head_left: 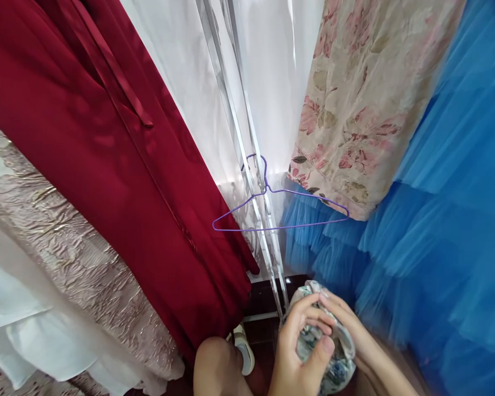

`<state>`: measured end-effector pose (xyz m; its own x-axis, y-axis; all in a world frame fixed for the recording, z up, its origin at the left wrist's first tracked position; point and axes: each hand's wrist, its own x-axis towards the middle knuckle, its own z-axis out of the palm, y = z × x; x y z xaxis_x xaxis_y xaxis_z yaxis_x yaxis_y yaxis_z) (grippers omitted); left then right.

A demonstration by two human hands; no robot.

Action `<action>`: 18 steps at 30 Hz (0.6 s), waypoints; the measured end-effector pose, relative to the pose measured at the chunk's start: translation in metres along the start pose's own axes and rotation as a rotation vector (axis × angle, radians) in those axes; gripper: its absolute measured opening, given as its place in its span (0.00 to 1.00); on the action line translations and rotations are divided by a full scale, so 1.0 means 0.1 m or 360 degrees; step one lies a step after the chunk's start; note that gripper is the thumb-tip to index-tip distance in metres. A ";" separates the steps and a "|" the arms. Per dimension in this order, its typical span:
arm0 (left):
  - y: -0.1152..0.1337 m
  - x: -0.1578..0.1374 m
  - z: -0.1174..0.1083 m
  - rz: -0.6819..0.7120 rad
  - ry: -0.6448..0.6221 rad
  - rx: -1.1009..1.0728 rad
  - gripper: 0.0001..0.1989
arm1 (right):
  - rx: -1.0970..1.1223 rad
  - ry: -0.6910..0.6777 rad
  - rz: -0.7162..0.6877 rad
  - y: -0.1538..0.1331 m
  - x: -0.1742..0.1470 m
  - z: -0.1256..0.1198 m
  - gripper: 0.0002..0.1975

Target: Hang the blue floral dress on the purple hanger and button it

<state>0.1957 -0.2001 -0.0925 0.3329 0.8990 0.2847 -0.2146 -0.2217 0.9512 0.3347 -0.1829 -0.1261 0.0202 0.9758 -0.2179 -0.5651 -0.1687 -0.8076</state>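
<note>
A bunched-up piece of floral fabric (313,335), pale with green and bluish leaf marks, is gathered into a compact bundle low in the view. My left hand (299,344) wraps round its near left side, with the thumb and fingers curled over it. Against the bundle's upper right side presses my right hand (346,316), most of its fingers hidden behind the cloth. Above both hands, a bare purple wire hanger (286,226) hangs at the metal rack poles (234,118).
On the left hang a long red dress (140,181), a crinkled pinkish-gold garment (78,242) and white layered cloth (28,319). To the right are a floral garment (355,115) and blue ruffled tulle (449,236). A bent knee (216,366) and a light shoe (244,349) show below.
</note>
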 end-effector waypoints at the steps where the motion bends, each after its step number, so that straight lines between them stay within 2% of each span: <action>1: -0.01 -0.06 -0.02 -0.0002 -0.0003 -0.0034 0.26 | -0.0004 -0.0023 -0.0052 0.01 0.01 0.01 0.16; 4: -0.02 -0.21 -0.12 -0.0103 -0.0023 -0.0145 0.25 | 0.0131 -0.0056 -0.0101 0.00 0.03 0.03 0.10; 6: -0.02 -0.29 -0.23 -0.0237 -0.0046 -0.0163 0.26 | 0.0288 0.0007 -0.0055 -0.04 0.03 0.04 0.11; 8: -0.02 -0.32 -0.37 -0.0381 -0.0004 -0.0025 0.27 | 0.0379 -0.0021 0.0022 -0.09 0.01 0.04 0.15; 10: 0.01 -0.27 -0.51 -0.0431 0.0154 0.0263 0.25 | 0.0353 -0.0193 0.0123 -0.14 -0.04 0.05 0.16; 12: 0.04 -0.16 -0.63 -0.0336 0.0282 0.0536 0.25 | 0.0234 -0.0429 0.0237 -0.19 -0.11 0.10 0.15; 13: 0.05 -0.10 -0.67 -0.0256 0.0264 0.0624 0.27 | 0.0134 -0.0551 0.0295 -0.21 -0.14 0.12 0.14; 14: 0.05 -0.04 -0.69 -0.0188 0.0167 0.0670 0.29 | 0.0010 -0.0680 0.0353 -0.24 -0.18 0.15 0.12; 16: 0.00 0.04 -0.68 -0.0168 -0.0200 0.0637 0.29 | -0.0281 -0.0943 0.0454 -0.32 -0.25 0.18 0.09; 18: -0.12 0.05 -0.65 -0.0358 -0.0585 0.0543 0.22 | -0.0518 -0.1038 0.0412 -0.46 -0.31 0.15 0.11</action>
<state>0.1407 -0.1684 -0.1103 0.6483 0.7606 0.0344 0.1886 -0.2041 0.9606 0.3476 -0.2036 -0.0743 -0.6266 0.7673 -0.1365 -0.2126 -0.3368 -0.9173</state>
